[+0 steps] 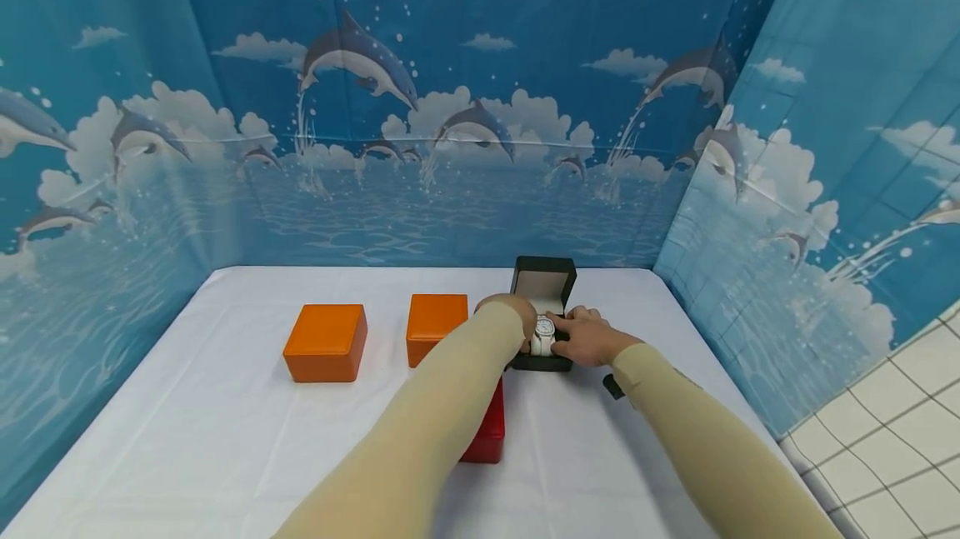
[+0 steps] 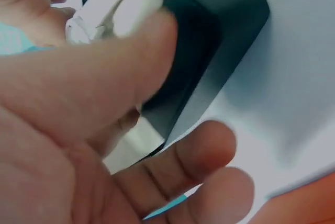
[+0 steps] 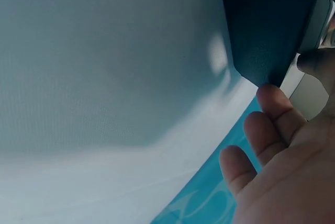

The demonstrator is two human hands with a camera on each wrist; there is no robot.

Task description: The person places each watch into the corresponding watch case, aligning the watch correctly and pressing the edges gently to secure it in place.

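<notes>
A white wristwatch (image 1: 543,327) sits on a pale cushion inside a black watch box (image 1: 542,363) with its lid raised. My left hand (image 1: 517,311) is at the box's left side. In the left wrist view its thumb (image 2: 152,46) lies across the box's opening beside the cushion (image 2: 138,7), while the other fingers spread loosely outside. My right hand (image 1: 592,339) reaches in from the right, with an extended finger at the watch's edge. Seen from the right wrist, another fingertip (image 3: 272,96) touches the box's outer corner. My left wrist partly hides the box.
Two orange boxes, one at the left (image 1: 324,347) and one nearer the middle (image 1: 435,322), stand closed on the white-covered table (image 1: 225,439). A red box (image 1: 487,431) is partly behind my left sleeve. A dolphin-print curtain (image 1: 465,214) surrounds the table's back and sides.
</notes>
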